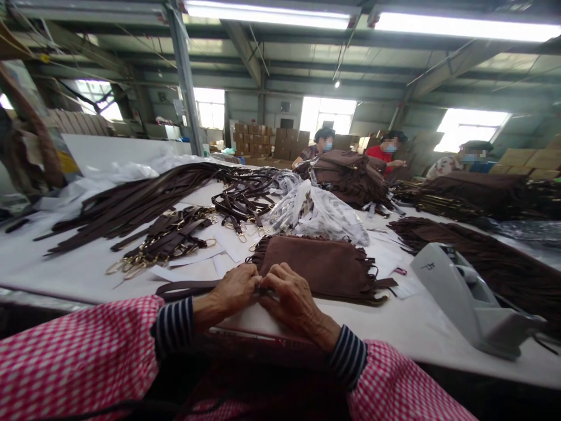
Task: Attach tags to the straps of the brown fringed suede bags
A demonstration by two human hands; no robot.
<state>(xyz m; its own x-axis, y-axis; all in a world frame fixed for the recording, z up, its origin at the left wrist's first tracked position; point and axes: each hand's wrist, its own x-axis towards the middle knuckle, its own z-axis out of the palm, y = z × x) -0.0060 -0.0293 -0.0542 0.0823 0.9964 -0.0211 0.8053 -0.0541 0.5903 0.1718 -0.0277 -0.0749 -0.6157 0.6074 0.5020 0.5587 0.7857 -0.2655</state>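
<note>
A dark brown strap runs along the front of the table into my left hand, whose fingers are closed on it. My right hand meets the left one, its fingers bent and pinched at the same spot. What lies between the fingertips is mostly hidden by the knuckles. Right behind my hands a flat brown bag with fringed sides lies on the white table. Its near left corner is close to my fingers.
Long brown straps and short straps with gold clasps lie at the left. Clear plastic bags sit behind the fringed bag. A grey tape dispenser and brown fringed pieces are at the right. Several people work across the table.
</note>
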